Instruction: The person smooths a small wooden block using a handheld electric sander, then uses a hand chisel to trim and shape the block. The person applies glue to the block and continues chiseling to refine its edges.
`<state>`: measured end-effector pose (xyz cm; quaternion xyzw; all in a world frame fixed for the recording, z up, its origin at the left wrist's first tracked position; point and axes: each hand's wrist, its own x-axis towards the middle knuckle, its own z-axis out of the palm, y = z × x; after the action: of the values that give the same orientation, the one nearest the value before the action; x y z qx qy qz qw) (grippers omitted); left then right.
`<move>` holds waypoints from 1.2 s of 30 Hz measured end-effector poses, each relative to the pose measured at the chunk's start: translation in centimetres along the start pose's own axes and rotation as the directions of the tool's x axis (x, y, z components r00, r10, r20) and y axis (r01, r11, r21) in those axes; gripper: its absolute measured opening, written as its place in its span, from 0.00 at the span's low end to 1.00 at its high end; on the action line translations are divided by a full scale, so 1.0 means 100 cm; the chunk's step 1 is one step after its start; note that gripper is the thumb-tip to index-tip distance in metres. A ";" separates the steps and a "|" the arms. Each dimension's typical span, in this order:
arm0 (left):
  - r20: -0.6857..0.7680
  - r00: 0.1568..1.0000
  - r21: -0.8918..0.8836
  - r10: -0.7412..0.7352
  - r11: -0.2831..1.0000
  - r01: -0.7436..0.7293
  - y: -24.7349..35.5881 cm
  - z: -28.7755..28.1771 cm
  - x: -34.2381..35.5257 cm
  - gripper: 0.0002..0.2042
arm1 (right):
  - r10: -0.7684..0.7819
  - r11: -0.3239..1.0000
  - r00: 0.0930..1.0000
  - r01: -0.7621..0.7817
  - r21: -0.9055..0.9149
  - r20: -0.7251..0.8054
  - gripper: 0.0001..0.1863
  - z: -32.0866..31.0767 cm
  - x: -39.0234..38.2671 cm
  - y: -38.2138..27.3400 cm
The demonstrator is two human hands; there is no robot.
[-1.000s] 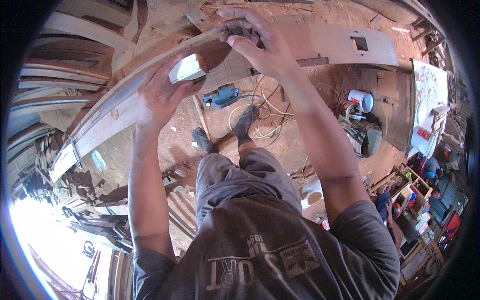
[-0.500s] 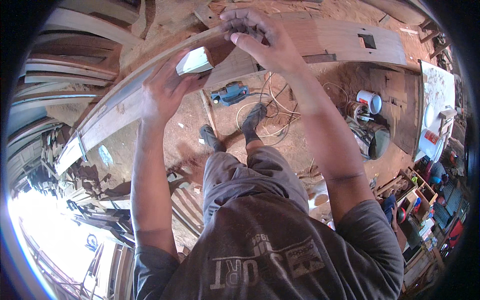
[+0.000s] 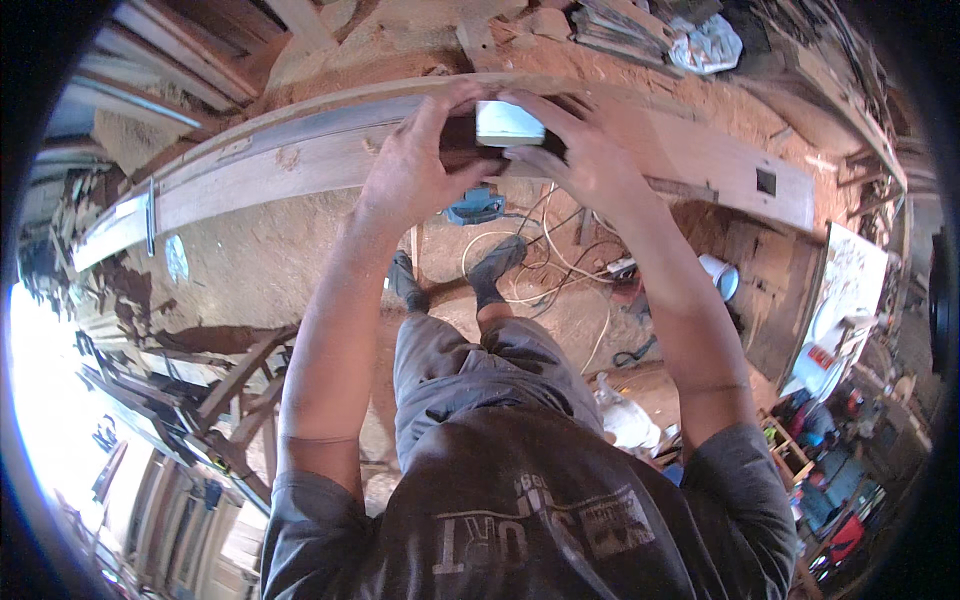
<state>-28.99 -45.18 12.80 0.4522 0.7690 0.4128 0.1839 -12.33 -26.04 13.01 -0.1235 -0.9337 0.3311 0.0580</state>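
Above a long wooden plank [image 3: 330,165], I hold up a small rectangular thing with a bright white face [image 3: 509,122]; glare hides what kind of thing it is. My left hand [image 3: 415,165] curves round its left side, thumb below and fingers above. On its right side is my right hand [image 3: 590,155], with the thumb under the lower edge and fingers over the top. Dark areas lie between the white face and both palms. Below the hands, a blue power tool [image 3: 474,206] rests on the ground, partly hidden by the plank.
A square hole [image 3: 766,181] pierces the plank's right part. Cables [image 3: 540,285] loop over the dirt floor beside my feet. Buckets [image 3: 818,368] and a white board [image 3: 848,270] stand on the right. Stacked timber [image 3: 190,525] lies lower left; a plastic bag [image 3: 706,45] sits beyond the plank.
The white-faced thing has moved right, from my left hand alone to between both hands. My right hand has come down and closed on it. The whole view has shifted.
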 end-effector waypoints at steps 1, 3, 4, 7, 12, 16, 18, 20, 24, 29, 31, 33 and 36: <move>-0.051 0.988 0.067 0.147 0.987 -0.144 -0.010 -0.004 -0.001 0.40 | 0.024 0.999 0.999 -0.023 -0.032 0.022 0.35 0.001 0.000 0.002; -0.166 0.937 0.160 0.306 0.946 -0.281 -0.030 -0.015 -0.003 0.31 | 0.000 0.998 0.999 0.002 -0.069 0.033 0.35 -0.005 0.004 -0.002; -0.198 0.936 0.232 0.292 0.942 -0.244 -0.042 -0.023 -0.006 0.29 | 0.011 0.997 1.000 -0.009 -0.079 0.023 0.34 -0.005 0.004 -0.005; -0.288 0.927 0.406 0.241 0.907 -0.110 -0.067 -0.037 -0.012 0.24 | 0.045 0.986 0.999 -0.045 -0.161 0.000 0.35 -0.006 0.004 -0.015; -0.307 0.944 0.344 0.117 0.939 -0.005 -0.072 -0.034 -0.013 0.21 | -0.038 0.997 0.999 0.036 -0.062 -0.031 0.35 -0.004 0.008 -0.007; -0.295 0.947 0.339 0.127 0.940 -0.020 -0.067 -0.038 -0.011 0.22 | -0.068 0.998 0.996 0.069 0.008 -0.053 0.33 -0.005 0.010 -0.003; -0.294 0.948 0.330 0.124 0.944 -0.022 -0.066 -0.039 -0.011 0.23 | -0.083 0.995 0.993 0.086 0.040 -0.078 0.33 -0.004 0.009 -0.002; -0.296 0.949 0.322 0.109 0.947 -0.008 -0.065 -0.039 -0.011 0.23 | -0.053 0.997 0.997 0.057 0.060 -0.060 0.31 -0.007 0.012 -0.007; -0.272 0.958 0.322 0.091 0.947 0.002 -0.068 -0.039 -0.010 0.24 | -0.035 0.997 0.998 0.037 0.065 -0.043 0.30 -0.009 0.016 -0.007; -0.244 0.967 0.328 0.067 0.944 0.018 -0.065 -0.041 -0.009 0.24 | -0.010 0.999 1.000 0.010 0.042 0.003 0.30 -0.011 0.015 -0.006; -0.245 0.968 0.336 0.062 0.941 0.025 -0.064 -0.040 -0.010 0.25 | 0.003 0.999 1.000 -0.003 0.041 0.007 0.30 -0.012 0.013 -0.007; -0.248 0.967 0.346 0.061 0.938 0.029 -0.064 -0.038 -0.009 0.25 | 0.006 0.999 1.000 -0.006 0.042 0.001 0.30 -0.012 0.013 -0.008; -0.254 0.965 0.355 0.063 0.934 0.032 -0.062 -0.037 -0.008 0.26 | -0.006 0.999 1.000 0.008 0.051 -0.026 0.30 -0.011 0.014 -0.009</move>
<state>-34.37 -49.17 9.95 0.4258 0.8447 0.3242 -0.0072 -13.60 -25.68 14.47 -0.1230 -0.9245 0.3530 0.0746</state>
